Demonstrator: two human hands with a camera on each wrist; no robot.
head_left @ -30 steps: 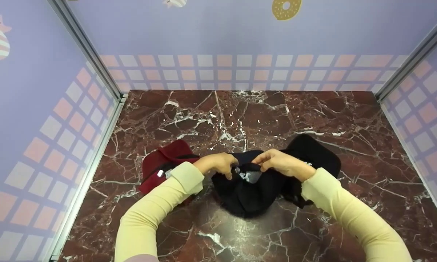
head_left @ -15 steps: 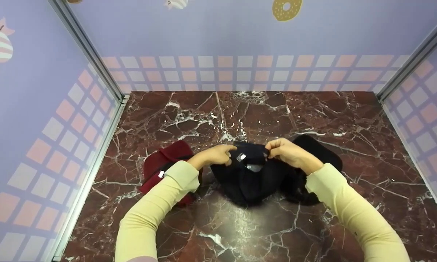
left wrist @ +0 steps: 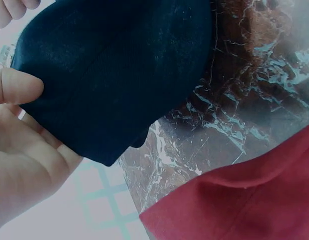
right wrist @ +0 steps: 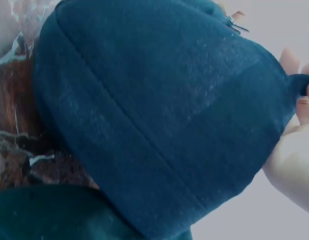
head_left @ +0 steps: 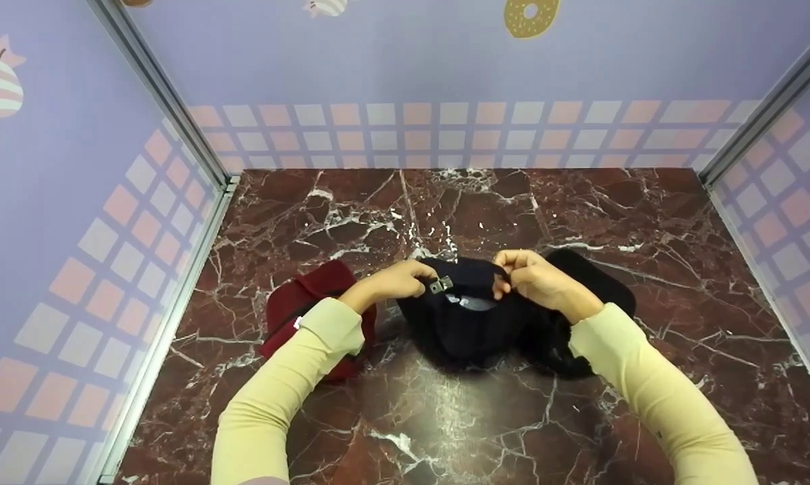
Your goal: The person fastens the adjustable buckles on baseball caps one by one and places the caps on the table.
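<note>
Between both hands a black cap (head_left: 469, 330) is raised off the tabletop, its inner band and a pale label facing up. My left hand (head_left: 398, 279) pinches its edge beside a small metal buckle (head_left: 441, 285); in the left wrist view the thumb (left wrist: 19, 87) lies on the dark fabric (left wrist: 104, 85). On the other side, my right hand (head_left: 536, 279) pinches a narrow strap end of the cap, seen as a dark tab (right wrist: 300, 85) in the right wrist view. Fingertips of both hands are partly hidden by the fabric.
A dark red cap (head_left: 324, 279) lies on the left, partly under my left forearm. Another black cap (head_left: 590, 283) lies behind my right hand. The red marble tabletop (head_left: 486, 209) is bounded by lilac panels (head_left: 405, 60) at the back and sides.
The cap has been lifted and tipped, so its inner band shows more. Both hands have moved slightly away from me and apart, and the buckle has become visible beside the left fingers.
</note>
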